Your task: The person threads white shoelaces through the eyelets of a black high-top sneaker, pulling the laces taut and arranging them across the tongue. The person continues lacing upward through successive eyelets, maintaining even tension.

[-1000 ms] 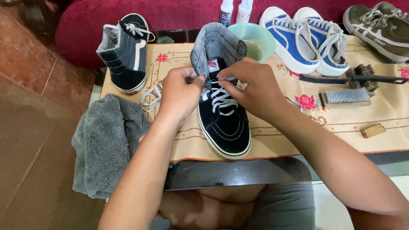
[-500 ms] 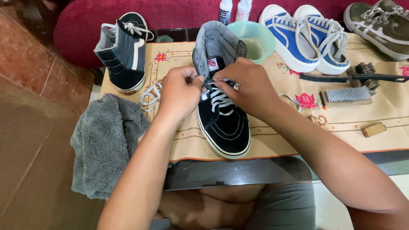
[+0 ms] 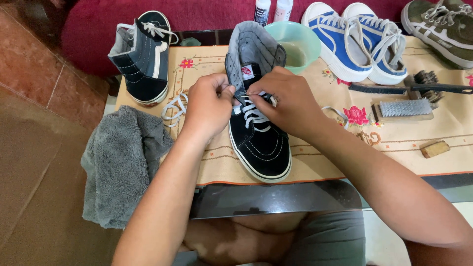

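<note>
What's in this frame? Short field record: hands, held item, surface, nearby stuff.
left hand: pinching the white lace at the shoe's left eyelets
right hand: gripping the lace end on the right side
shoe: black high-top, toe toward the person
surface: beige embroidered cloth
left of shoe: grey towel, second high-top
behind: green bowl
right: blue sneakers, brushes

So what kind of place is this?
Probably a living room used for shoe cleaning: a red sofa, a low table under an embroidered cloth, brushes and several sneakers.

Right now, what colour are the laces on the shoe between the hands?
White, seen in the head view: laces on the black shoe.
</note>
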